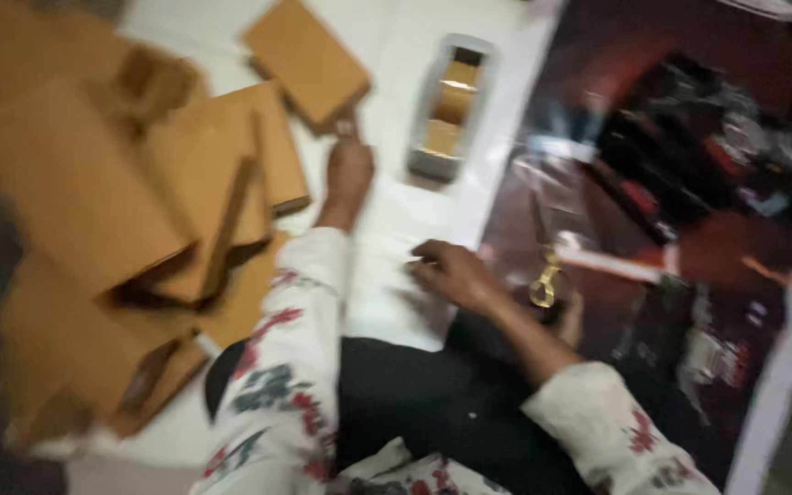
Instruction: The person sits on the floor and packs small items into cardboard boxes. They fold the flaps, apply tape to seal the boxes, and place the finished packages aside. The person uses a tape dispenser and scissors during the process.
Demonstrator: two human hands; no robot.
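Note:
My left hand (348,174) reaches forward and grips the near corner of a small flat brown cardboard box (306,60) lying on the white sheet (387,220). My right hand (449,271) rests on the white sheet close to my lap, fingers curled, holding nothing that I can make out. A grey tape dispenser with brown tape (452,105) sits just right of my left hand. Gold-handled scissors (544,275) lie right of my right hand. The picture is blurred.
A heap of brown cardboard boxes (112,211) fills the left side, some open-ended. A large dark printed poster (689,211) with a white border covers the floor on the right. My dark-trousered legs (433,412) are at the bottom.

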